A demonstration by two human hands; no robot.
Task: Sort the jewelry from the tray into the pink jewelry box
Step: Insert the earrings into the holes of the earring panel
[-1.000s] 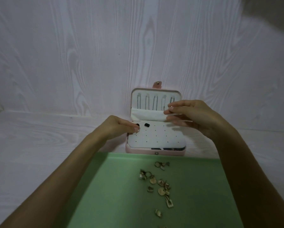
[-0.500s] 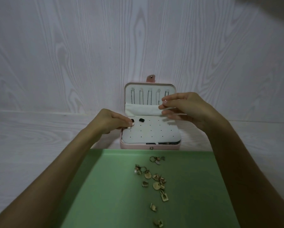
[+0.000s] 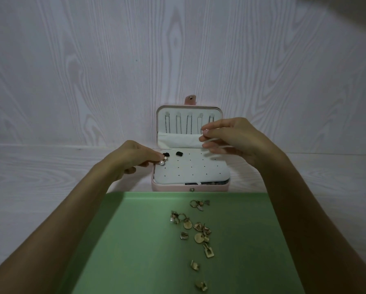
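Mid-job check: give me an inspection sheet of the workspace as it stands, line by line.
Surface: pale wood-grain tabletop, dim light.
Job's things: pink jewelry box open, lid upright; white earring panel carries two black studs; green tray in front of the box holds a scatter of gold pieces.
Clutter: nothing seen.
Hands: left hand pinches a pearl earring at the panel's left edge; right hand hovers over the box's right side, fingers curled, whether it holds anything cannot be told.
Cables: nothing seen.
Surroundings: wood-grain wall behind the box.
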